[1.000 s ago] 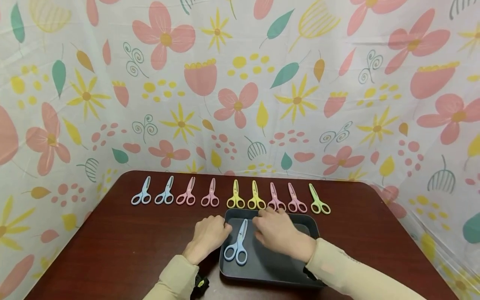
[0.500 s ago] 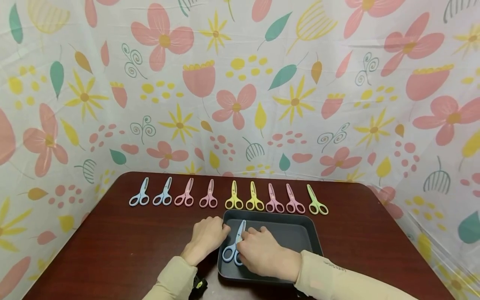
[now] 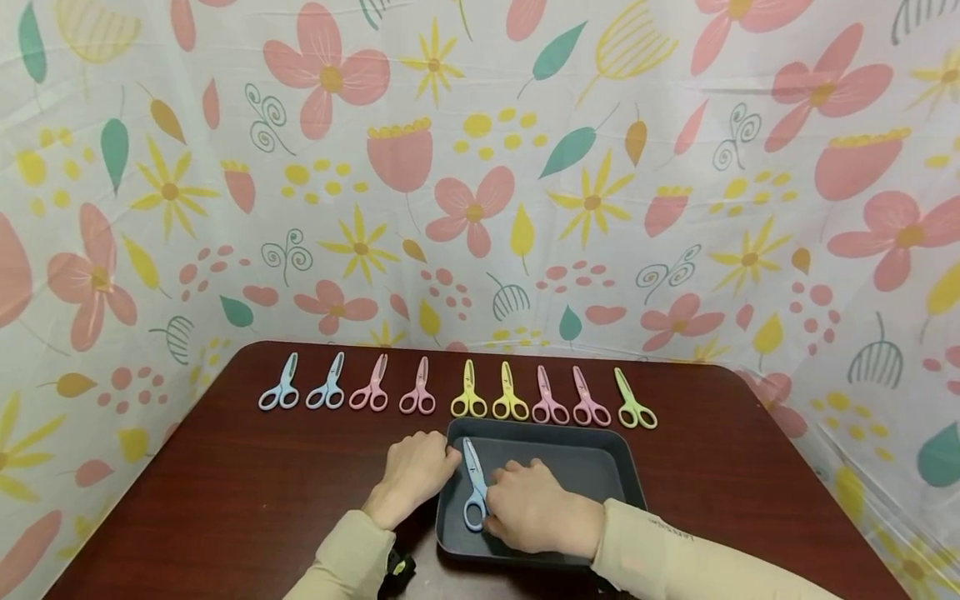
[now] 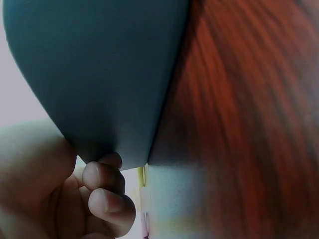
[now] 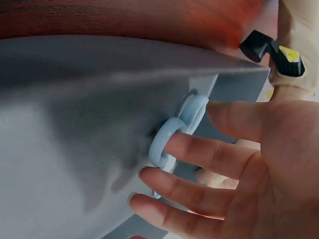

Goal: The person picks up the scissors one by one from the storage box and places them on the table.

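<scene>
A pair of light-blue scissors (image 3: 472,464) lies inside the dark grey baking tray (image 3: 581,458), along its left side, blades toward the back. My right hand (image 3: 536,508) is over the handles and hides one ring in the head view. In the right wrist view, the index fingertip touches one ring of the scissors (image 5: 158,144), and the thumb tip is at the other; the fingers are fairly straight and spread. My left hand (image 3: 416,471) grips the tray's left edge. Its curled fingers (image 4: 107,201) press the outer wall in the left wrist view.
Behind the tray, several scissors stand in a row: blue scissors (image 3: 280,383) at the left, then pink scissors (image 3: 370,383), yellow scissors (image 3: 468,390), more pink scissors (image 3: 550,396) and green scissors (image 3: 636,400). All lie on a dark wooden table (image 3: 225,500) before a floral curtain (image 3: 480,125).
My right hand has moved from the tray's back edge down and left to the blue scissors. The scissors have turned, their tip swinging left. My left hand has stayed at the tray edge.
</scene>
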Demonstrator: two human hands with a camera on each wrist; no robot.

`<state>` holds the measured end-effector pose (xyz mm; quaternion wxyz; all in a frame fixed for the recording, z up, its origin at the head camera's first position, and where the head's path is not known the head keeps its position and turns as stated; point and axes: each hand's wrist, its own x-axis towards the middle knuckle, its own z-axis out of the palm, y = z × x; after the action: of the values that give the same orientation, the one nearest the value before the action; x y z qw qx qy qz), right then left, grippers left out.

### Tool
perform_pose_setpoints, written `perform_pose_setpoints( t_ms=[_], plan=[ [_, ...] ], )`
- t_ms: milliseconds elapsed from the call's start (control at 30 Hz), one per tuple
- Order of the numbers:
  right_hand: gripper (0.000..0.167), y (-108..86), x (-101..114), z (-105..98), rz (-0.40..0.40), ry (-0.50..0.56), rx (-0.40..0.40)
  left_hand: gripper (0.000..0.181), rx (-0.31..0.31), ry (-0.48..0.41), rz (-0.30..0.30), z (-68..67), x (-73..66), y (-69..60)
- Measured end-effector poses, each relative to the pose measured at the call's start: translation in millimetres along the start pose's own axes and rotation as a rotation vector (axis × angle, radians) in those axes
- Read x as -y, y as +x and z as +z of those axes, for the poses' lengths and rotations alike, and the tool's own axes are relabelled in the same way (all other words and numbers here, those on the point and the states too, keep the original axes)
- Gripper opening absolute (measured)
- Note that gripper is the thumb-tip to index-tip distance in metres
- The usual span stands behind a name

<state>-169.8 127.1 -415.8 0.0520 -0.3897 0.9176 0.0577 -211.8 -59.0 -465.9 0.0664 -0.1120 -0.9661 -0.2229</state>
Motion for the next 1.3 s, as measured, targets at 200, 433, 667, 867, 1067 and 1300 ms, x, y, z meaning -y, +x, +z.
perform_pose_setpoints(
  t_ms=[200, 433, 667, 867, 1067, 1300],
  plan=[
    [0.034, 4.3, -9.2, -1.0, 0.07, 0.033, 0.016, 0.037, 0.001, -0.002, 0.008, 0.0, 1.8, 0.9],
    [0.036, 9.6, -13.8, 2.9, 0.105, 0.008, 0.009, 0.037, 0.004, -0.002, 0.012, 0.6, 1.9, 0.8],
    [0.031, 14.5, -24.9, 6.4, 0.176, -0.095, 0.065, 0.038, 0.014, -0.015, 0.008, -0.8, 1.0, 1.0],
    [0.025, 15.4, -28.7, 7.3, 0.187, -0.106, 0.057, 0.037, 0.005, -0.025, 0.009, -1.4, 1.5, 0.5],
    [0.028, 10.5, -29.5, 2.4, 0.183, -0.085, 0.008, 0.036, 0.006, -0.028, 0.012, -0.1, 1.8, 0.0],
    [0.022, -1.3, -25.0, -8.8, 0.114, -0.23, -0.162, 0.037, -0.009, -0.034, 0.019, -1.3, 2.1, -0.4]
  ],
)
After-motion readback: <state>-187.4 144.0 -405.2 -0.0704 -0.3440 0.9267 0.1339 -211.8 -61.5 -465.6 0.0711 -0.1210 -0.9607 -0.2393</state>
